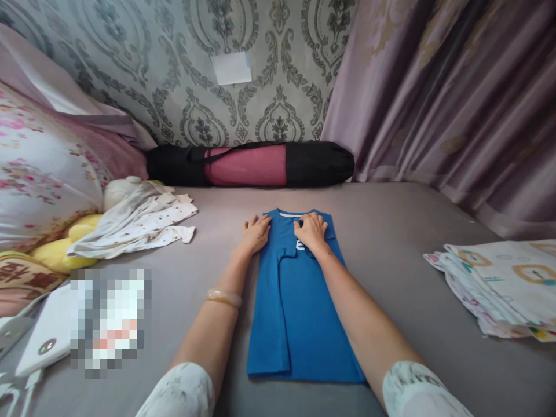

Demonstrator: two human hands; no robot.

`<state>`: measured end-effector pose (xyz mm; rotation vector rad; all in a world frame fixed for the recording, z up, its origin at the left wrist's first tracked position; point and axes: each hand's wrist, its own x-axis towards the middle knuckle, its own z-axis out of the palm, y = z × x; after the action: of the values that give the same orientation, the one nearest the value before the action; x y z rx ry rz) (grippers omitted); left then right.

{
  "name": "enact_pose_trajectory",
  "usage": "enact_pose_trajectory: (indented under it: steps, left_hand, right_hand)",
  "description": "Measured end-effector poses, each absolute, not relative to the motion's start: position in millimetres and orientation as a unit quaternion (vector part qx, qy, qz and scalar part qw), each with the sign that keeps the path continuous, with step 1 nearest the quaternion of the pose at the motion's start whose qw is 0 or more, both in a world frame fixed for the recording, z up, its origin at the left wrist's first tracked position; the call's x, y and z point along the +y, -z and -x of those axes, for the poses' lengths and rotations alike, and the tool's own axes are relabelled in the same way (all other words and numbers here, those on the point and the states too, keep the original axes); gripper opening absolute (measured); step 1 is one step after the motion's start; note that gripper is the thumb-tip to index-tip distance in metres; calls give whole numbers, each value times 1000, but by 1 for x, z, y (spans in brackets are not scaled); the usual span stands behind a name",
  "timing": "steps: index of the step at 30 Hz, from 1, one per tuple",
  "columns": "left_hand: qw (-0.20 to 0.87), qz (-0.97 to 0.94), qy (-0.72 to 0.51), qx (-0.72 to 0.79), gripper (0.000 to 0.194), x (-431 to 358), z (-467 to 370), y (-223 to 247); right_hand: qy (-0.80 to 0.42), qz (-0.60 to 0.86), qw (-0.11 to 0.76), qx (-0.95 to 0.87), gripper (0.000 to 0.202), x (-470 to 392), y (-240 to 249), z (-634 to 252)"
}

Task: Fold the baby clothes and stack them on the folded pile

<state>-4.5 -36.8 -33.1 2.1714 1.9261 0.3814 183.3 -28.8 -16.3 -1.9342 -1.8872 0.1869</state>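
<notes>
A blue shirt [308, 313] lies lengthwise in front of me, its white-trimmed neck at the far end. Its left side is turned inward in a long strip, with a sleeve end near the chest. Part of a white print shows beside my right wrist. My left hand [256, 233] rests at the shirt's upper left edge, fingers stretched onto the cloth. Just below the neckline, my right hand [311, 230] has its fingers bent onto the fabric at the upper right; its fingertips are partly hidden.
A black and pink long bag [245, 165] lies along the wall. Pale spotted clothing [143, 223] and yellow plush [65, 255] are at left, near a white device with cables [52, 330]. Folded printed cloths [499, 289] are stacked at right on the grey sheet [391, 278].
</notes>
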Motion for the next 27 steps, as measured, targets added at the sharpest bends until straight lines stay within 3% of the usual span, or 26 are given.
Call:
enact_pose_trajectory:
  steps: [7, 14, 21, 27]
  left_hand:
    - [80, -750, -116, 646, 50, -38, 5, 30]
    - [61, -754, -122, 643, 51, -37, 4, 32]
    - [78, -748, -136, 645, 49, -36, 7, 29]
    - [122, -731, -149, 655, 49, -32, 11, 24]
  right_hand:
    - [-109, 661, 268, -692, 9, -23, 12, -185]
    - [-238, 511, 347, -749, 8, -22, -9, -184]
    - [-271, 420, 283, -819, 25, -35, -18, -169]
    - [-181, 409, 158, -880, 28, -47, -13, -157]
